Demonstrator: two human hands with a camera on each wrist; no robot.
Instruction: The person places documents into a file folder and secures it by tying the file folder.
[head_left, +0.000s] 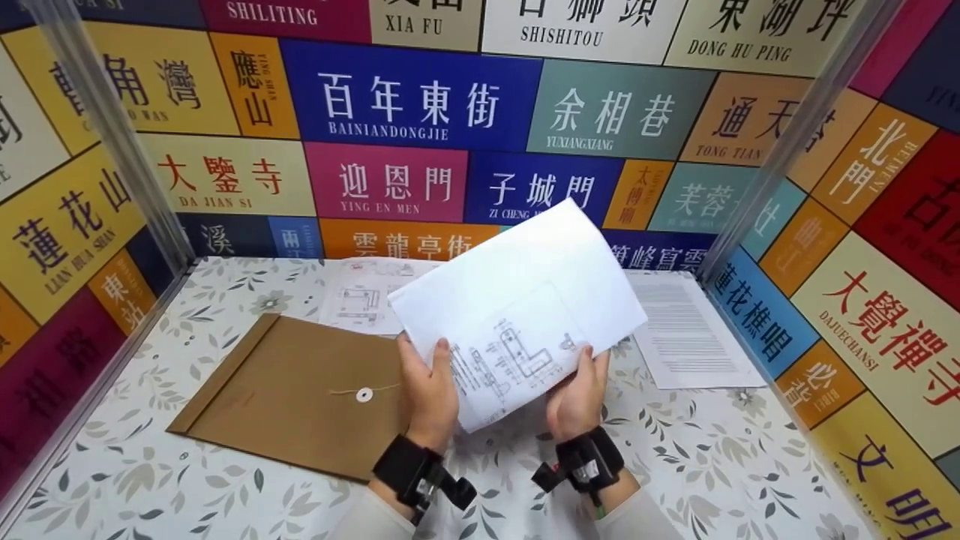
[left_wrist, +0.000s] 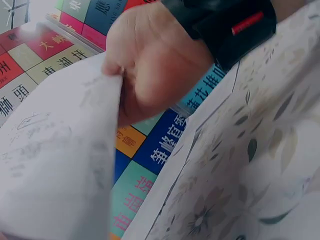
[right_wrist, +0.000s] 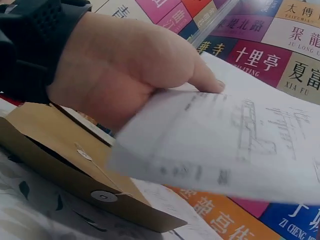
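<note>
Both hands hold up a white paper stack [head_left: 525,300] printed with technical line drawings, tilted above the table. My left hand [head_left: 431,390] grips its lower left edge, thumb on the front face. At the lower right edge, my right hand [head_left: 581,394] pinches it, the thumb over the printed side. In the left wrist view the left hand [left_wrist: 155,60] holds the sheets' edge. The right wrist view has the right hand [right_wrist: 130,70] with its thumb pressed on the paper [right_wrist: 210,135]. A brown string-tie document envelope [head_left: 292,397] lies beside the left hand.
On the table behind the envelope lies a printed drawing sheet [head_left: 364,300]. A page of dense text [head_left: 694,334] rests at the right. The leaf-patterned tabletop [head_left: 720,465] is bounded by walls covered in coloured signs [head_left: 412,97].
</note>
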